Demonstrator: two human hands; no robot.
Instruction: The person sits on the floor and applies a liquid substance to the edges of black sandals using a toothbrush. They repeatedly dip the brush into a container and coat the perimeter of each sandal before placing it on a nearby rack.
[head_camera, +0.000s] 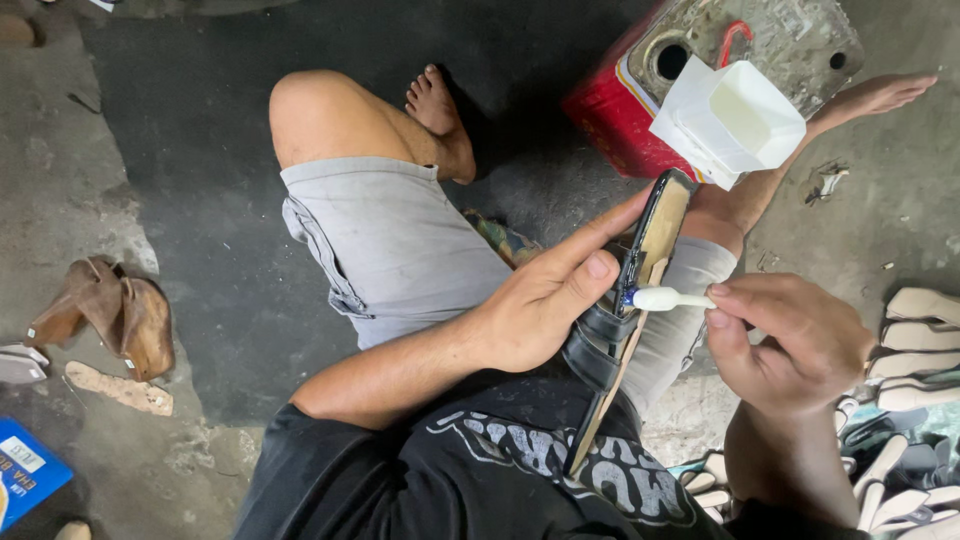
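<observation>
Item: black sandal (640, 270), held on edge over the lap, tan insole face turned toward the right hand, black straps bunched just below the left thumb; sole thin, flat, elongated, rim glossy

Left hand (540, 310): closed around the sandal's strap side, index finger stretched up along the black rim, thumb pressed beside the working spot

Right hand (790, 340): fingertips pinched on a small white brush (668, 298), a smooth plastic-looking stick with a rounded head; its tip touches the sandal's edge just past the left thumb, where a wet blue-tinged gleam shows

Progress, as judged: application along the rim appears begun at mid-length; the stretch above the brush tip, toward the left index fingertip, looks dry and matt; the lower part is hidden by the left hand, so the share done cannot be told

Nearby: white folded-paper container (735, 120), angular and open-topped, beyond the sandal's upper end; under it a red can (620, 115) with a grimy grey top; pale flat soles (925, 340) stacked just outside the right hand; brown leather pieces (110, 310) well away past the left elbow, on rough grey concrete floor (200, 440)
</observation>
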